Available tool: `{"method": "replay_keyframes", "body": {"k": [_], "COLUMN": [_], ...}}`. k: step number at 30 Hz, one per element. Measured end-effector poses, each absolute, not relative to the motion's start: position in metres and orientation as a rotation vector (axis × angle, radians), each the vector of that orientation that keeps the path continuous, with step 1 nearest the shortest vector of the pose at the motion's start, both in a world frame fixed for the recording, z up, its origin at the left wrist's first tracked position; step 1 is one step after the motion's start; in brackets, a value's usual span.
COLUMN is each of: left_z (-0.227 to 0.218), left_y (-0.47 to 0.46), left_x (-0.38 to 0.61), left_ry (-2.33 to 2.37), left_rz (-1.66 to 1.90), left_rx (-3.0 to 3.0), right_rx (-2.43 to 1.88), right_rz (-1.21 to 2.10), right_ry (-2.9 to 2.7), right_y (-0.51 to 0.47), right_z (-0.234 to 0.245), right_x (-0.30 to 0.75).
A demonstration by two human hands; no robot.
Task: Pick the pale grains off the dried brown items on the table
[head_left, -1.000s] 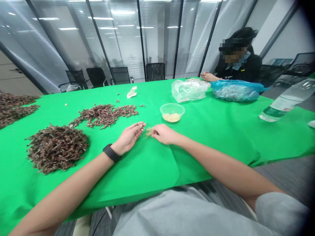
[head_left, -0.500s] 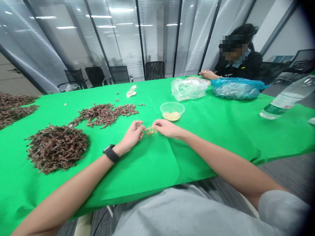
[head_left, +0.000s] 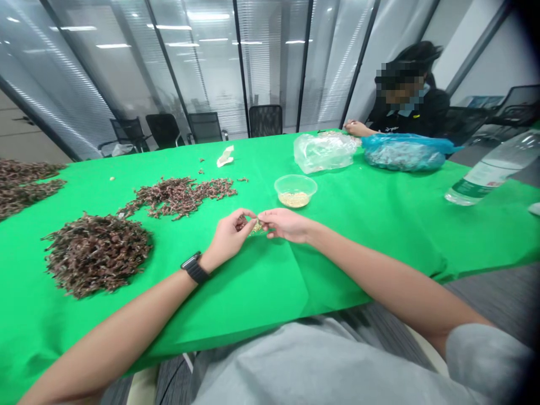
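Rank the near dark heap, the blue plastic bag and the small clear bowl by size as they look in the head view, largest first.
1. The dark brown heap
2. The blue plastic bag
3. The clear plastic bowl

This is apparent size only: the bag lies farther from the camera, so its true size against the heap is unsure.

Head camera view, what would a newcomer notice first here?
The bright green tablecloth stands out first, with heaps of dark brown plant-like bits on its left side. At the centre, the left hand and right hand meet over a small pinch of pale grains, near a clear bowl holding more.
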State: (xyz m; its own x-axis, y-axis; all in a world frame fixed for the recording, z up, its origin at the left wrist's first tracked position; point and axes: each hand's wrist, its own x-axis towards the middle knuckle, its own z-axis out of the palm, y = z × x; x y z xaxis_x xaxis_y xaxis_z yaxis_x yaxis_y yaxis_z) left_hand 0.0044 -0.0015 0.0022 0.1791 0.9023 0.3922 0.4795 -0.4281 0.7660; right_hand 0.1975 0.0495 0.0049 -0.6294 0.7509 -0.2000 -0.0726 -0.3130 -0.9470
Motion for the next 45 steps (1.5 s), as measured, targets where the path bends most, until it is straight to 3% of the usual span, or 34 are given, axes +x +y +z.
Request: {"method": "replay_keyframes", "body": {"k": [9, 27, 45], "left_z": [0.006, 0.006, 0.005], "left_y": [-0.005, -0.003, 0.001], "left_x": [0.005, 0.002, 0.007], "left_ry": [1.352, 1.430, 1.367], "left_rz": [1.182, 1.191, 1.205], "left_rx": [2.053, 2.140, 1.729], "right_rx": [-0.843, -0.985, -1.014], "right_rz": [2.091, 1.908, 0.992], "right_ry": [-1.245, -1.338, -1.905], "right_y": [0.045, 0.040, 0.046], "right_z": [0.009, 0.007, -0.006], "right_x": [0.196, 0.189, 0.188]}}
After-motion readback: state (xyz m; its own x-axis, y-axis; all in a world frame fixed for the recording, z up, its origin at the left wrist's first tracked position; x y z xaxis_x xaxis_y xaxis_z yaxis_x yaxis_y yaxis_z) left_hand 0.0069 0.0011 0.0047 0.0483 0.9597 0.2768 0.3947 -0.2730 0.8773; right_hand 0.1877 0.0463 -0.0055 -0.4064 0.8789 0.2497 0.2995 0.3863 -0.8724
